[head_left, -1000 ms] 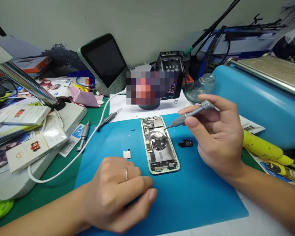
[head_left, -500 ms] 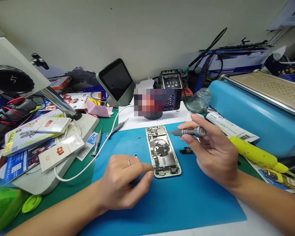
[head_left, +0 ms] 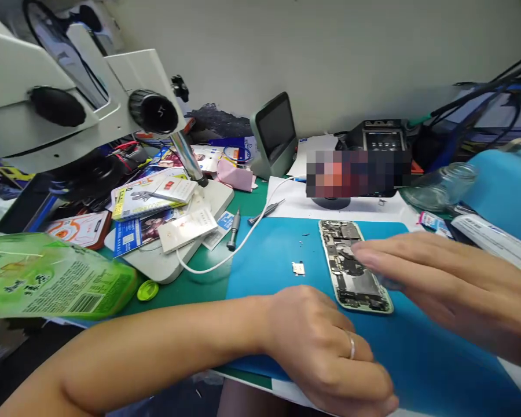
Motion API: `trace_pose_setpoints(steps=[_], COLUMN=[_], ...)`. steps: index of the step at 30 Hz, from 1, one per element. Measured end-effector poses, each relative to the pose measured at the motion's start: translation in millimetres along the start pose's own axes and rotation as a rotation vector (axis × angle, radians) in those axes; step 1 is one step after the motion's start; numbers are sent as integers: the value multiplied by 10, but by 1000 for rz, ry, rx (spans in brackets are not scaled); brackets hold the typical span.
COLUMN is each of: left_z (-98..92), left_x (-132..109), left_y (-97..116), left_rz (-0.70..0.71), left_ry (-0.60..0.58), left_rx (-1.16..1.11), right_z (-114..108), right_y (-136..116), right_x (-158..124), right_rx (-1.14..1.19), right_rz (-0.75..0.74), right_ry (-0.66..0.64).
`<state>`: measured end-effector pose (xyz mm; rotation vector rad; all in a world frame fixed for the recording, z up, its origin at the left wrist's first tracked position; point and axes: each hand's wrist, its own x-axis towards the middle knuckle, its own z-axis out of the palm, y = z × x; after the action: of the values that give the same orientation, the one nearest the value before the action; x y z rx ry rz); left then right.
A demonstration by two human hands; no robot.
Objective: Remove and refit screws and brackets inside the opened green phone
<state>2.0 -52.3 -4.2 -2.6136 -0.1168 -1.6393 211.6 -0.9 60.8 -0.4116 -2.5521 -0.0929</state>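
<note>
An opened phone (head_left: 345,275) lies on the blue mat (head_left: 269,243), its inner parts bare. My left hand (head_left: 330,353), with a ring on one finger, is closed with its fingers curled down, in front of the phone at the mat's near edge. Anything inside it is hidden. At the phone's right side is my right hand (head_left: 447,284), its fingers long and pressed together. Beneath them shows the blurred grey end of a screwdriver (head_left: 389,282). A small metal plate (head_left: 298,268) and tiny loose parts (head_left: 301,242) rest left of the phone.
Two screwdrivers, one upright-looking (head_left: 233,230), lie near a white cable (head_left: 247,243). A microscope (head_left: 147,110) stands over its cluttered base on the left. A green bag (head_left: 69,278) is at front left. A glass jar (head_left: 443,185) and a blue roll (head_left: 503,185) are at right.
The view has swung left. My left hand has moved off the phone's lower edge toward me, uncovering the small metal plate. My right hand has turned palm down, fingers straighter, the screwdriver mostly hidden.
</note>
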Motion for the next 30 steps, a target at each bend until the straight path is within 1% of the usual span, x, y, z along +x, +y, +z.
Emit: trace_pose_setpoints(steps=[1,2,3,4,5,7,9,10,11,13,16,20,25,30], left_z=[7,14,19,23,25,22,12,4,-5,-31,-80,-121,-123,-129], left_x=[-28,-55,-77,-92,-96,-72,-13,23,59,119,168,177,200,263], left_y=[2,3,3,0,-6,-31,-71,-94,-117,-153,-174,-163,-159,-181], left_rz=[8,17,32,49,52,15,10,51,100,142,166,158,151,108], left_ry=[-24,-78,-116,-168,-251,-431,-568,-614,-632,-647,-657,-678,-683,-741], left_rx=[13,25,28,17,5,-6,-18,-52,-91,-85,-79,-62,-63,-116], right_z=[20,68,141,233,336,545,719,786,839,908,948,946,968,999], right_y=[48,108,178,255,336,494,627,679,719,769,788,779,793,780], right_x=[167,342,514,672,809,1002,1092,1108,1112,1104,1100,1115,1101,1097], right_rx=[-96,-189,-268,-286,-302,-329,-359,-373,-387,-407,-418,-411,-379,-328], right_rz=[-143,-261,-355,-425,-468,-547,-599,-616,-628,-647,-662,-666,-664,-649], right_ry=[-53,-86,-141,-200,-226,-284,-331,-348,-362,-380,-388,-373,-355,-341])
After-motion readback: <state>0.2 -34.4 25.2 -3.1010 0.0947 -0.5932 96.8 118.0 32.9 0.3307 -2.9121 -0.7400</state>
